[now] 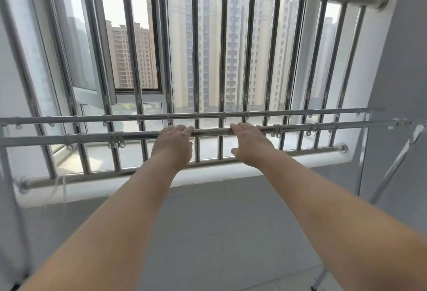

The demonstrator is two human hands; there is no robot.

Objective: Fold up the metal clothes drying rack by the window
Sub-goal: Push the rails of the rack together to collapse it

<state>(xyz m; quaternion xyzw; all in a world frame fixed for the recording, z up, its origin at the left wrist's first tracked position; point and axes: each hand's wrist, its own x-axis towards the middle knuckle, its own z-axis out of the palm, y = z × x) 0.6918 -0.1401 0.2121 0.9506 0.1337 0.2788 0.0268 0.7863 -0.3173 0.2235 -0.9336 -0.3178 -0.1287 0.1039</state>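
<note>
Both arms reach straight out to the rack (138, 135), which stands spread wide across the view just in front of the window (208, 48), its two long rails running nearly wall to wall. The left hand (173, 146) lies on the near rail (212, 131) with fingers curled over the top, a loose grip on the tube; the right hand (250, 143) is on the same rail close beside it, fingers draped over and thumb hanging free below, so a light hold rather than a clench. The far rail (208, 115) runs parallel just behind, apart from both hands. Small hooks (116, 144) dangle under both rails (a cluster sits left of the left hand). Directly behind stands the window's guard (196, 71) of upright steel bars, close to the far rail, leaving little room that way. At right, the rack's leg (392, 170) slants down toward the floor (219, 233), near the grey wall (397, 82). At left, the rail ends run out of view past the frame edge. Between the person and the rack the tiled floor is open, with the white sill (208, 173) low beneath the guard.
</note>
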